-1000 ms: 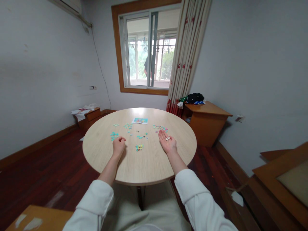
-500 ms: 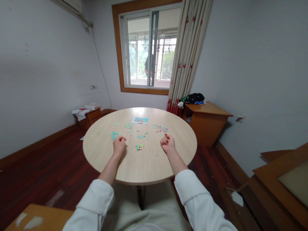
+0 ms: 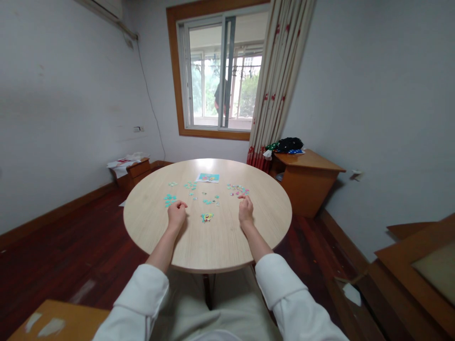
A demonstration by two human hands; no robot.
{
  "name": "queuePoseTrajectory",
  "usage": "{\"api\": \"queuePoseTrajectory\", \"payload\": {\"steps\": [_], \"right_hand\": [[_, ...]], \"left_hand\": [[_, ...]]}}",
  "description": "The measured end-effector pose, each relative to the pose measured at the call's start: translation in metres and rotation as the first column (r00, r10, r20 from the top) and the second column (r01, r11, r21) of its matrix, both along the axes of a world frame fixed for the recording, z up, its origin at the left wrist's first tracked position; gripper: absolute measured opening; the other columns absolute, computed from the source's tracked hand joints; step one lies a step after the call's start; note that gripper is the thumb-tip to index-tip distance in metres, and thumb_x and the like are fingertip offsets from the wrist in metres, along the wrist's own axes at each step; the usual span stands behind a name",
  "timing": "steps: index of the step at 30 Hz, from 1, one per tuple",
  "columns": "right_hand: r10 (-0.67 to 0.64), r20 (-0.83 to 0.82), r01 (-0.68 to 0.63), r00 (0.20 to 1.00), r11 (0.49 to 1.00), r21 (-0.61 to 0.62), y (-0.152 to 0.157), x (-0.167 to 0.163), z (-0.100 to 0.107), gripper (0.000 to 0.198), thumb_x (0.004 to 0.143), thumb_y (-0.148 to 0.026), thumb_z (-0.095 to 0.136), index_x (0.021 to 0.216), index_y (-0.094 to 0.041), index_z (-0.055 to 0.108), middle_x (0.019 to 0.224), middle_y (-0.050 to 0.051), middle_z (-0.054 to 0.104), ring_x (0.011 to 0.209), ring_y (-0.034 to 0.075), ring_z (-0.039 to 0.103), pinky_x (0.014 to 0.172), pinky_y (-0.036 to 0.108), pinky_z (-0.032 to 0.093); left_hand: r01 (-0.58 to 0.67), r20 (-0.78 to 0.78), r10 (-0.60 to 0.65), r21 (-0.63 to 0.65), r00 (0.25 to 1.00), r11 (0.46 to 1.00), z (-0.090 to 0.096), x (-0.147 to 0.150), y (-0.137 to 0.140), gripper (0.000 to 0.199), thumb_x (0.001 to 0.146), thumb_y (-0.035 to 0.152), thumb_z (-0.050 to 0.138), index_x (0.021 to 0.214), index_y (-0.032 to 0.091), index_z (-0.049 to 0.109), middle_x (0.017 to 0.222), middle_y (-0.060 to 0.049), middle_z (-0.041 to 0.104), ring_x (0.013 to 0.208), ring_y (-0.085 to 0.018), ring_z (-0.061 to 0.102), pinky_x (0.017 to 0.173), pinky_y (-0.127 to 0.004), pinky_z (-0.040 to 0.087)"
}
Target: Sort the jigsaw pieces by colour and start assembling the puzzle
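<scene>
My left hand (image 3: 177,213) rests on the round table (image 3: 213,248) in a loose fist, just right of a cluster of turquoise jigsaw pieces (image 3: 170,199). No piece shows in it. My right hand (image 3: 246,209) is also closed, its index finger a little out in front, just below a group of pink and pale jigsaw pieces (image 3: 239,189). I see nothing held there either. Between my hands lies a small joined section of puzzle (image 3: 206,217), yellow and turquoise. Several loose pieces (image 3: 210,201) lie above it.
A colourful picture sheet (image 3: 208,177) lies toward the table's far side, near more green pieces (image 3: 190,185). A wooden desk (image 3: 309,175) with dark clothing (image 3: 289,144) stands at the back right. Behind the window (image 3: 220,76) a person is partly visible.
My right hand has turned from knuckles down with curled fingers showing to a more upright fist, its index finger nearer the pink pieces. My left hand has stayed put.
</scene>
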State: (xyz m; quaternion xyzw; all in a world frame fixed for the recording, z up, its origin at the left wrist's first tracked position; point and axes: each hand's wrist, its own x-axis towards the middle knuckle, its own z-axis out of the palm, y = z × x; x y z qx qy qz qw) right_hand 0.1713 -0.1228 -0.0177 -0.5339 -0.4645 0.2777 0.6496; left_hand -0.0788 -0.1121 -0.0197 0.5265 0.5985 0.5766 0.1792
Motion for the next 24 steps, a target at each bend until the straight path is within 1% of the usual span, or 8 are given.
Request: {"api": "queuePoseTrajectory", "payload": {"steps": [2,5,7,10,14,16,20,24], "right_hand": [[-0.068,0.233,0.085,0.97,0.994,-0.065,-0.006,-0.006,0.001,0.022,0.08,-0.025,0.032,0.09,-0.023,0.052,0.062,-0.002,0.051,0.056,0.016,0.045,0.055,0.027,0.031],[-0.03,0.508,0.147,0.861,0.97,-0.191,-0.012,-0.011,0.003,0.028,0.082,-0.021,0.033,0.102,-0.023,0.052,0.074,0.003,0.058,0.067,0.02,0.051,0.061,0.029,0.032],[0.02,0.592,0.151,0.806,0.959,-0.238,-0.013,-0.014,0.005,0.031,0.083,-0.02,0.032,0.108,-0.022,0.05,0.078,0.006,0.061,0.071,0.021,0.054,0.064,0.031,0.033],[0.06,0.696,0.17,0.715,0.952,-0.256,-0.013,-0.018,0.006,0.031,0.085,-0.021,0.034,0.113,-0.02,0.049,0.083,0.01,0.064,0.075,0.023,0.058,0.068,0.033,0.035],[0.134,0.806,0.189,0.576,0.938,-0.291,-0.013,-0.022,0.005,0.026,0.088,-0.024,0.033,0.103,-0.017,0.053,0.093,0.015,0.066,0.081,0.025,0.062,0.071,0.034,0.037],[0.143,0.811,0.184,0.568,0.938,-0.294,-0.013,-0.022,0.005,0.025,0.089,-0.023,0.032,0.1,-0.017,0.054,0.093,0.016,0.066,0.081,0.025,0.062,0.07,0.035,0.038],[0.112,0.792,0.182,0.6,0.945,-0.272,-0.013,-0.021,0.004,0.024,0.089,-0.024,0.032,0.098,-0.017,0.053,0.086,0.016,0.066,0.077,0.026,0.062,0.068,0.036,0.037],[0.11,0.808,0.208,0.58,0.938,-0.277,-0.012,-0.021,0.003,0.026,0.089,-0.025,0.03,0.095,-0.016,0.053,0.085,0.019,0.066,0.076,0.029,0.062,0.066,0.037,0.037]], "left_hand": [[0.002,0.01,-0.002,-0.003,1.0,1.0,0.0,0.0,0.0,0.017,0.056,0.019,0.038,0.048,0.02,0.053,0.048,0.0,0.051,0.055,-0.017,0.052,0.057,-0.027,0.039],[0.0,0.01,0.0,0.009,1.0,1.0,-0.001,0.0,-0.001,0.017,0.057,0.018,0.038,0.048,0.02,0.053,0.048,0.0,0.052,0.055,-0.016,0.052,0.057,-0.027,0.04],[0.002,0.003,-0.003,0.013,1.0,1.0,-0.001,0.0,-0.001,0.017,0.057,0.017,0.039,0.049,0.02,0.054,0.048,0.0,0.052,0.055,-0.016,0.053,0.057,-0.027,0.04],[0.001,-0.005,-0.001,0.005,1.0,1.0,0.0,0.001,-0.002,0.018,0.058,0.016,0.039,0.049,0.02,0.054,0.048,0.001,0.053,0.055,-0.016,0.053,0.056,-0.027,0.04],[-0.007,-0.005,0.007,0.001,1.0,1.0,0.0,0.001,-0.002,0.018,0.058,0.016,0.039,0.048,0.02,0.053,0.049,0.001,0.053,0.055,-0.016,0.052,0.057,-0.027,0.039],[-0.002,-0.005,0.002,-0.002,1.0,1.0,-0.001,0.001,-0.001,0.018,0.058,0.016,0.039,0.049,0.02,0.053,0.048,0.001,0.053,0.055,-0.016,0.052,0.056,-0.027,0.039],[0.003,-0.003,-0.003,-0.004,1.0,1.0,-0.001,0.001,-0.001,0.018,0.058,0.017,0.039,0.049,0.02,0.054,0.048,0.001,0.052,0.056,-0.017,0.053,0.056,-0.027,0.039],[0.005,0.0,-0.005,-0.005,1.0,1.0,0.001,0.001,-0.002,0.018,0.057,0.016,0.039,0.048,0.02,0.053,0.047,0.001,0.051,0.055,-0.017,0.053,0.056,-0.027,0.039]]}}
